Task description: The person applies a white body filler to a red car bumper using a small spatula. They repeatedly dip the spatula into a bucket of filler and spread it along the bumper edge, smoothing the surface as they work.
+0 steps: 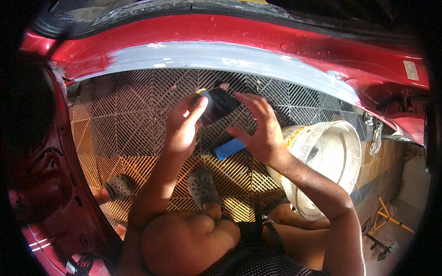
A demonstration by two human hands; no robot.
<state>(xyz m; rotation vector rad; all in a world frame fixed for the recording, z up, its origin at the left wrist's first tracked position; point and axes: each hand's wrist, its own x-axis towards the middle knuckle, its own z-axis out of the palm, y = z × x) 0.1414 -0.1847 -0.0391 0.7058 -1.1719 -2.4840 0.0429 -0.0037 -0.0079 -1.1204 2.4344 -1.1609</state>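
Note:
My left hand is closed with its thumb pressed on a black sheet of sandpaper, which sticks out to the right. Something yellowish shows at the thumb tip; I cannot make out what it is. My right hand has its fingers spread, the fingertips close by the sheet's right edge. Below the right thumb is a blue rectangular block, seemingly on the floor. Ahead of both hands runs a red car sill with a long grey patch along its lower side.
A white bucket with a wet-looking inside leans by my right forearm. Black and tan slatted tiles cover the floor. An open red car door stands at left. Someone's clog is beside it, and a yellow-legged stand at far right.

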